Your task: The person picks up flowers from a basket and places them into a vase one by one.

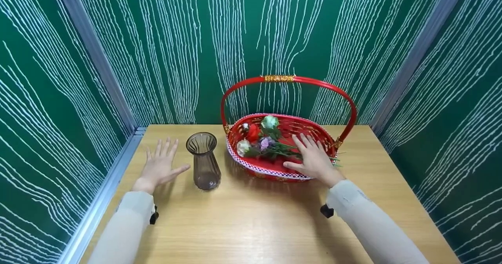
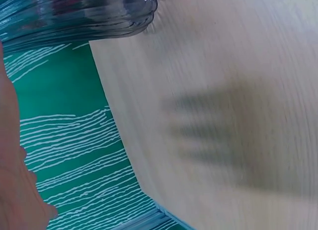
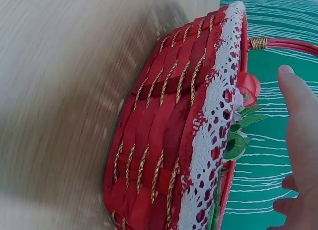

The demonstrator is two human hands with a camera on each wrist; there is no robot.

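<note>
My left hand (image 1: pixel 160 168) hovers with spread fingers over the table, left of a ribbed, smoky glass vase (image 1: pixel 206 166). The vase stands upright with a flared mouth; in the left wrist view only part of its glass (image 2: pixel 99 16) shows. Over the right side of a red woven basket (image 1: pixel 259 173) is my right hand (image 1: pixel 315 162), fingers straight and apart, holding nothing. Artificial flowers lie in the basket: a red bloom (image 1: pixel 253 132), a pale green one (image 1: pixel 270 122), a white one (image 1: pixel 243 148) and a purple one (image 1: pixel 266 142). Their green stems (image 1: pixel 288 151) point right, partly hidden under my right hand.
The basket's tall red handle (image 1: pixel 349 103) arches above it, gold-wrapped at the top. White lace (image 3: pixel 218 101) trims its rim. Green walls (image 1: pixel 251 52) with white lines enclose the wooden table (image 1: pixel 243 224) at the back and sides, with metal posts (image 1: pixel 98 56) at the corners.
</note>
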